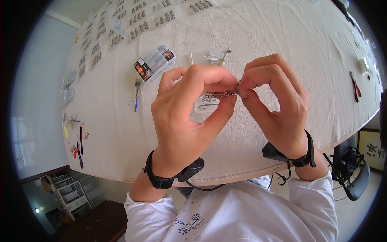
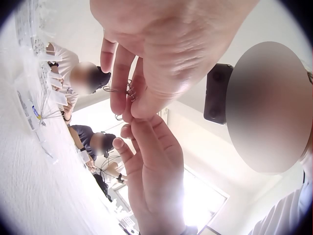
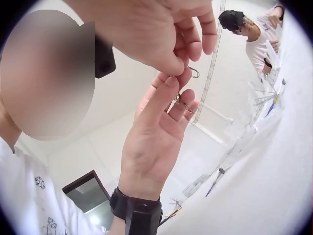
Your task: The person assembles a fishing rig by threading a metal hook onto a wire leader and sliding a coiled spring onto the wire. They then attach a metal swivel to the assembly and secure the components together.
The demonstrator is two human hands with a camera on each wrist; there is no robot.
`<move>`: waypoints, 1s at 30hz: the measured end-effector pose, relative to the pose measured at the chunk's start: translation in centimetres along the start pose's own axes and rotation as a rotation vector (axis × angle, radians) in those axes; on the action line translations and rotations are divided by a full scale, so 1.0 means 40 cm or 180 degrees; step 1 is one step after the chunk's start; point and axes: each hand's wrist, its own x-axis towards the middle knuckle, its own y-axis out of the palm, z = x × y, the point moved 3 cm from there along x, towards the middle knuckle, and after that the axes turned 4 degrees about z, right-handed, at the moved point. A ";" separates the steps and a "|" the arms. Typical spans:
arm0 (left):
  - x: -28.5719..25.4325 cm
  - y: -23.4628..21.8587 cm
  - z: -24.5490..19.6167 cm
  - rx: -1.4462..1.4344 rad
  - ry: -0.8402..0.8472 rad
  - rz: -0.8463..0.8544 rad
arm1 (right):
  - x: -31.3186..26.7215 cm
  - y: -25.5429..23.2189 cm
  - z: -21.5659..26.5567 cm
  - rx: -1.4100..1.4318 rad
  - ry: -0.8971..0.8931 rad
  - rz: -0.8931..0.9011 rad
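Observation:
Both hands meet fingertip to fingertip above the cloth-covered table. The left hand pinches a small metal piece with wire hooks between thumb and index finger. The right hand pinches the piece's other end, thumb against forefinger. Below them lies a clear plastic case with hooks in it, partly hidden by the left hand. In the left wrist view, coiled metal and wire loops show between the left fingers. A wire hook sticks out beside the right fingers in the right wrist view.
Boxes with dark labels lie beyond the left hand. Wire bundles with blue stems lie near them. Red-handled pliers are at the right, another pair at the left. Cases of metal pieces line the far side. Other people sit across the table.

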 end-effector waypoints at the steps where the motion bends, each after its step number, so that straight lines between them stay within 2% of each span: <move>1: 0.000 0.000 0.000 0.0004 -0.0004 0.0005 | 0.000 0.000 0.001 -0.0004 0.0029 -0.0015; 6: 0.000 0.000 -0.002 0.0020 -0.0066 0.0039 | -0.002 0.001 0.001 -0.0154 -0.0011 0.0086; 10: -0.001 -0.001 0.005 -0.0106 -0.0126 0.0002 | -0.002 0.001 -0.004 0.0233 -0.0019 0.0101; 13: 0.001 0.000 0.006 -0.0620 -0.0513 -0.0106 | -0.019 0.008 -0.023 0.0956 0.0599 0.0195; 19: 0.001 -0.005 0.008 -0.0780 -0.0555 -0.0004 | -0.021 0.012 -0.024 0.2218 0.1144 0.0339; 30: 0.001 -0.003 0.013 -0.0503 -0.0560 0.0187 | -0.026 0.025 -0.028 0.2582 0.1306 0.0344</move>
